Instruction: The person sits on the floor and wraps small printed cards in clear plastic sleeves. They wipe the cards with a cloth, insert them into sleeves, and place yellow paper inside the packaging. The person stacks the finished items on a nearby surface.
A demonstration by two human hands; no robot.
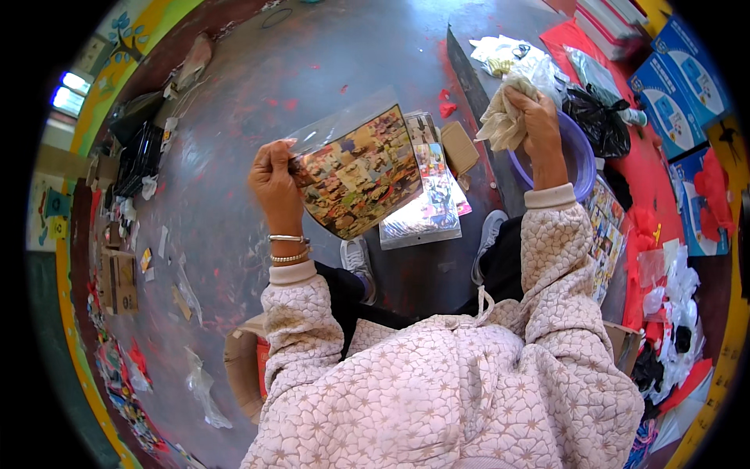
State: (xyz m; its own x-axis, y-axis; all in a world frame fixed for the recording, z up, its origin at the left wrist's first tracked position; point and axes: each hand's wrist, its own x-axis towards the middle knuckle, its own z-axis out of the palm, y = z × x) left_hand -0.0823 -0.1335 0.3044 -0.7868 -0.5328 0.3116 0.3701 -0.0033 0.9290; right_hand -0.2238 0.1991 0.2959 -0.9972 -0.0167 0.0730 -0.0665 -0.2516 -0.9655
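Observation:
My left hand pinches the left corner of a printed sheet covered in small colour pictures, with clear plastic film along its upper edge. The sheet hangs tilted in the air over the floor. At the right, my right hand grips a crumpled beige cloth, apart from the sheet. Below that hand stands a purple basin, partly hidden by my forearm. Between my feet lies a pile of picture sheets in clear plastic sleeves, partly covered by the held sheet.
A brown cardboard piece lies beside the pile. White plastic bags, a black bag and blue boxes crowd the right side. More picture sheets lie by my right forearm. An open carton stands at my left.

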